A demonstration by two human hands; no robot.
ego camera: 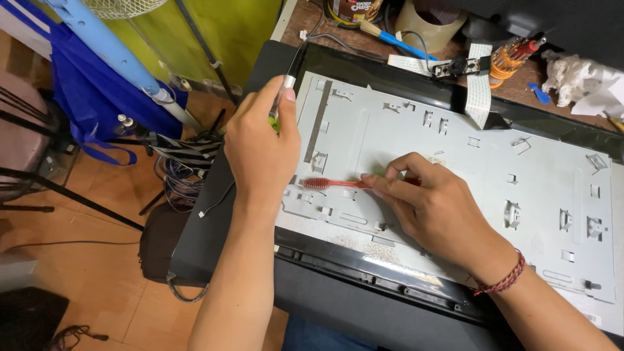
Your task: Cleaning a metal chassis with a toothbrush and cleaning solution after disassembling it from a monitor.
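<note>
Right hand (437, 209) pinches a light red toothbrush (331, 184) mid-handle, bristles near the metal panel's (494, 188) left edge. Left hand (261, 151) grips a slim silver-tipped tool (283, 97). The brush looks slightly flexible, best held mid-handle.

- A small electronics repair workshop, by the look of it.
- A flat screen's metal back panel (455, 169) lies open on a wooden workbench (559, 94).
- Behind the panel: screwdrivers (513, 55), tape roll (429, 19), ribbon cable (480, 88).
- Left of it: coiled wires (179, 182) on the floor.

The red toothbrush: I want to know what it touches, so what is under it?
The red toothbrush lies on the grey metal back plate, bristles leftward. The right hand covers its handle end, hiding what lies beneath there.
</note>
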